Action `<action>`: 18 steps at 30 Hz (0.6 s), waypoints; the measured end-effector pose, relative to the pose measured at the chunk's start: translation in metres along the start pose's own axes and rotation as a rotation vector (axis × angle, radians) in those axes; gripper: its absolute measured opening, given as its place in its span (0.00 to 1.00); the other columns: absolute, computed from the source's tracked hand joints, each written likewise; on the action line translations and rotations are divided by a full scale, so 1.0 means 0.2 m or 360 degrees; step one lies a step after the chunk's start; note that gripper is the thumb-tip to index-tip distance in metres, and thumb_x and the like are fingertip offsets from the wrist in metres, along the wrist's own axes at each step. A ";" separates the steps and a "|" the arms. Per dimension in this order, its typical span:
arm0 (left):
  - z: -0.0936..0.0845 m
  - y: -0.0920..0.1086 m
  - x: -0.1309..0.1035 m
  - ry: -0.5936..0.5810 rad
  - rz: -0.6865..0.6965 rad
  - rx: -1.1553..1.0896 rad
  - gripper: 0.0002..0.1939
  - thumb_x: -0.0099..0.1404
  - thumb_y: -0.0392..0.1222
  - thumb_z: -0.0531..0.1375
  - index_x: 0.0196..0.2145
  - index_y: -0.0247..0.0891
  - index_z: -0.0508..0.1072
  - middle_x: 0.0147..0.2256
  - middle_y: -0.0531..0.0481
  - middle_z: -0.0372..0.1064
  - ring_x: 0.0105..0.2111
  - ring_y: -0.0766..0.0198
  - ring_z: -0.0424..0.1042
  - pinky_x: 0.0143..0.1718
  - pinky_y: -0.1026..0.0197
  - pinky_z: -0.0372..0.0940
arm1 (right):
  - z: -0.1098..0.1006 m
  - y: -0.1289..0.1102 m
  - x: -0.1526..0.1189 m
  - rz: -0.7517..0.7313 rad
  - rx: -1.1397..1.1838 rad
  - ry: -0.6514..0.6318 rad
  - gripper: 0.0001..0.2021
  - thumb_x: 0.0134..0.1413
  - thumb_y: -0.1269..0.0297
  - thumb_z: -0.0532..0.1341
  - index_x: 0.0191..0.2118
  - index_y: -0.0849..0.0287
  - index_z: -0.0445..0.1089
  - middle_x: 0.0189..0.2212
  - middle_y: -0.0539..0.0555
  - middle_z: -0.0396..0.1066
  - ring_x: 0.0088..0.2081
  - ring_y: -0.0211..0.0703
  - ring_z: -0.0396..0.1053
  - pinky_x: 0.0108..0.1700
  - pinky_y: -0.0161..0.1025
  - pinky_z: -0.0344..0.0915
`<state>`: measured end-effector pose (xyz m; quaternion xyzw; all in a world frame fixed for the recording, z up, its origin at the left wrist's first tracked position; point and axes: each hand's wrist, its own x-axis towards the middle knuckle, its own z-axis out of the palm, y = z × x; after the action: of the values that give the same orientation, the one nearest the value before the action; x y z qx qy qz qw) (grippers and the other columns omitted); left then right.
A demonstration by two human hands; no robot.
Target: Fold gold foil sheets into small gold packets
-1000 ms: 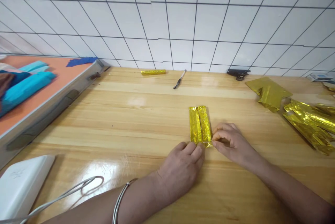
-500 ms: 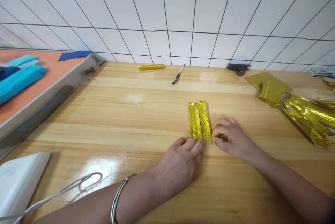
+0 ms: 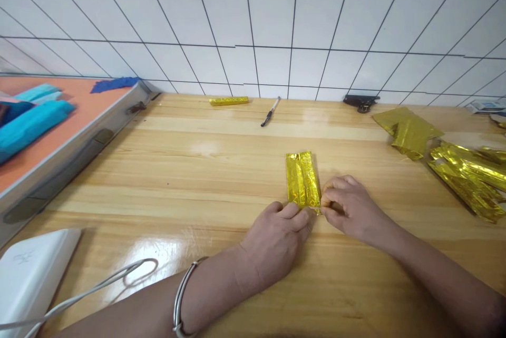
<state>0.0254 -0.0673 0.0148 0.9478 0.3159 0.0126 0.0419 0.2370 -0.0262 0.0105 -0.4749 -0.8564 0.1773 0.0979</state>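
A folded piece of gold foil paper (image 3: 302, 177) lies flat on the wooden table, with long creases running away from me. My left hand (image 3: 279, 243), wearing a metal bangle, has its fingers curled and pressed on the near edge of the foil, hiding part of it. At the near right corner, my right hand (image 3: 348, 209) is closed in a pinch between thumb and fingers. The very tip of that pinch sits against the foil's corner, where a narrow strip along the near edge appears turned over.
More gold foil (image 3: 468, 174) is heaped at the right, beside a flatter foil piece (image 3: 413, 129). Along the wall lie a rolled gold strip (image 3: 228, 101), a pen (image 3: 271, 112) and a black clip (image 3: 361, 103). At left are a white device (image 3: 37, 274), a cable (image 3: 98, 285) and an orange-lined case (image 3: 90, 153).
The dark gap between the foil's two folded halves has closed. My left fingers have shifted slightly up and right along the near edge; my right hand has barely moved.
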 end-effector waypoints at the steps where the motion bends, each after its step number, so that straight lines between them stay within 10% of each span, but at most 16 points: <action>1: 0.00 0.00 0.00 0.0003 -0.0002 0.0002 0.19 0.64 0.36 0.51 0.53 0.35 0.64 0.54 0.47 0.60 0.44 0.60 0.61 0.37 0.56 0.58 | 0.00 0.01 0.00 0.0000 0.0013 0.0022 0.03 0.48 0.67 0.59 0.26 0.56 0.67 0.30 0.53 0.66 0.36 0.45 0.60 0.39 0.42 0.55; 10: 0.00 -0.01 0.00 0.0067 -0.0003 -0.0023 0.19 0.65 0.36 0.50 0.54 0.36 0.62 0.51 0.47 0.63 0.41 0.61 0.62 0.36 0.56 0.57 | -0.05 -0.09 -0.14 -0.0124 -0.0009 0.0214 0.11 0.57 0.68 0.52 0.44 0.56 0.68 0.41 0.55 0.71 0.44 0.46 0.65 0.47 0.46 0.62; 18: 0.01 -0.02 -0.03 0.0011 0.0030 -0.0072 0.19 0.65 0.37 0.51 0.53 0.34 0.63 0.53 0.46 0.63 0.47 0.59 0.62 0.43 0.56 0.58 | 0.16 -0.17 -0.29 -0.0373 -0.0638 0.0165 0.25 0.58 0.65 0.52 0.60 0.68 0.55 0.59 0.61 0.57 0.61 0.51 0.52 0.60 0.52 0.53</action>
<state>0.0185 -0.0667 0.0122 0.9495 0.3068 0.0234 0.0622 0.2306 -0.0994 -0.0051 -0.3905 -0.9176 -0.0334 0.0656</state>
